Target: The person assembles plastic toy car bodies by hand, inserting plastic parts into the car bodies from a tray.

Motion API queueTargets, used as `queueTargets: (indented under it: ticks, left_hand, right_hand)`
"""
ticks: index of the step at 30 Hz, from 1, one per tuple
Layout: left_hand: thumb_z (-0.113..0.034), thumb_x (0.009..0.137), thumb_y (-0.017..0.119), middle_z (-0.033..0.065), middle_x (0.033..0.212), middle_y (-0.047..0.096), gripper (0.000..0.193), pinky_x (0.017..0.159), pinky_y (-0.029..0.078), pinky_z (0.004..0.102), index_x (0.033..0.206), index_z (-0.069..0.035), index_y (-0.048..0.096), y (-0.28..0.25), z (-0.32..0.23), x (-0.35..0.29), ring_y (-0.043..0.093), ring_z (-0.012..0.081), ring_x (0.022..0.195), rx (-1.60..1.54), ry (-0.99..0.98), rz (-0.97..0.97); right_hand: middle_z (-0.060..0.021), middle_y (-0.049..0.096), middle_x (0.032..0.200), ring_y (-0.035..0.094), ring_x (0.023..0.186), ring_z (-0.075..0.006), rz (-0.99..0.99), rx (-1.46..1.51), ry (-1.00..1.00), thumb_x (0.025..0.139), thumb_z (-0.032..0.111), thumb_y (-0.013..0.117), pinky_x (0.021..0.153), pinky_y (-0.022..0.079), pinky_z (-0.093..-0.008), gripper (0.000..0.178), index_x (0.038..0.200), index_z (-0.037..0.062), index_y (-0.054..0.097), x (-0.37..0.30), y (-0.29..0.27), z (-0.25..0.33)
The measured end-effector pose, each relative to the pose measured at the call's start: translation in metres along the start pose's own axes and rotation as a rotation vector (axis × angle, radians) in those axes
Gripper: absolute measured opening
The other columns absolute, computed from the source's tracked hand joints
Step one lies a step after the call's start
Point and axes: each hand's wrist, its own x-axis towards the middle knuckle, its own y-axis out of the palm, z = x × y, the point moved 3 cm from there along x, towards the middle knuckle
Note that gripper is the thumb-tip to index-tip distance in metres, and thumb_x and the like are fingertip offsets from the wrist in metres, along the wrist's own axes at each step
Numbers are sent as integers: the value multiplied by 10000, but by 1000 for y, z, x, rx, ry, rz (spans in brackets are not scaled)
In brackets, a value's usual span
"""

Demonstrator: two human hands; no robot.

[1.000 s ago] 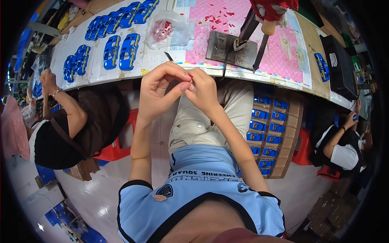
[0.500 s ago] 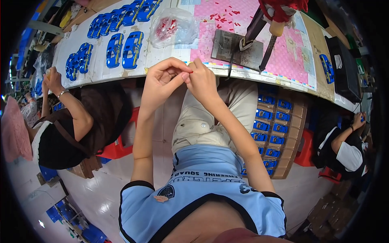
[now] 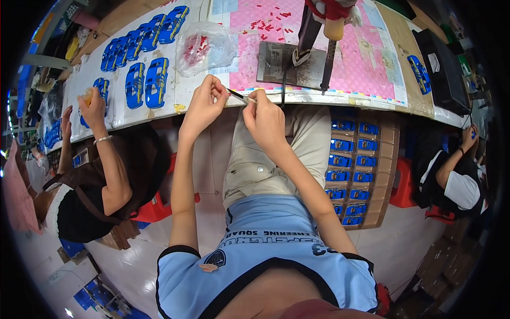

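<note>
Just in front of the table's edge, my left hand [image 3: 204, 106] pinches a small red piece [image 3: 229, 92], mostly covered by its fingertips. My right hand [image 3: 265, 118] is closed on a slim dark-and-silver tool [image 3: 240, 95]; its exact kind is too small to make out. The tool's tip points left and reaches the red piece. Beyond my hands, a clear plastic bag of red pieces [image 3: 197, 49] lies on the table [image 3: 183, 90]. More loose red pieces [image 3: 270, 24] are scattered on the pink sheet [image 3: 241, 64].
Blue toy car bodies [image 3: 156, 82] stand in groups at the left. A bench press [image 3: 276, 64] with a metal base is ahead right, near a black box [image 3: 443, 74]. A cardboard tray [image 3: 377, 194] of blue cars sits beside my right leg. Co-workers [image 3: 87, 196] sit on both sides.
My hands have moved apart, and the slim tool now shows between them. The view has shifted slightly right. The left co-worker's raised hand has moved nearer the blue car bodies.
</note>
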Motion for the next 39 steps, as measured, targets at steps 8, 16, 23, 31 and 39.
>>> queueTargets:
  ticks: [8, 16, 23, 31, 39]
  left_hand:
    - [6, 756, 547, 59, 657, 503, 135, 524, 366, 238, 793, 4, 417, 3, -2, 0, 453, 100, 567, 42, -17, -19]
    - [-9, 795, 530, 25, 700, 479, 158, 548, 330, 211, 797, -17, 372, 6, -5, -2, 363, 79, 594, 115, 15, 9]
    - [16, 776, 513, 66, 664, 476, 122, 534, 369, 261, 811, -5, 398, 6, -3, -3, 438, 136, 566, 119, 65, 5]
    - [26, 776, 504, 76, 668, 475, 135, 529, 374, 269, 821, 0, 379, 6, -2, -1, 433, 141, 568, 129, 107, 33]
    - [33, 767, 518, 67, 670, 467, 140, 548, 380, 260, 811, 2, 389, 7, -7, 0, 428, 133, 576, 144, 111, 13]
  right_hand:
    - [-134, 542, 564, 548, 502, -301, -30, -98, -14, 782, 95, 526, 459, 405, -374, 108, 796, 16, 454, -3, 2, -6]
    - [-142, 546, 537, 559, 476, -297, 92, -274, 5, 796, 180, 537, 451, 434, -372, 192, 755, 13, 451, -3, -2, 1]
    - [-147, 555, 562, 550, 492, -318, 109, -295, 34, 841, 196, 486, 454, 417, -405, 217, 721, 15, 493, -5, 2, -4]
    - [-145, 560, 543, 562, 487, -308, 204, -315, 14, 837, 196, 477, 457, 434, -387, 226, 701, 29, 545, -7, 18, 2]
    - [-147, 561, 539, 567, 487, -300, 208, -300, 10, 828, 196, 486, 462, 440, -384, 230, 693, 29, 567, -6, 17, 3]
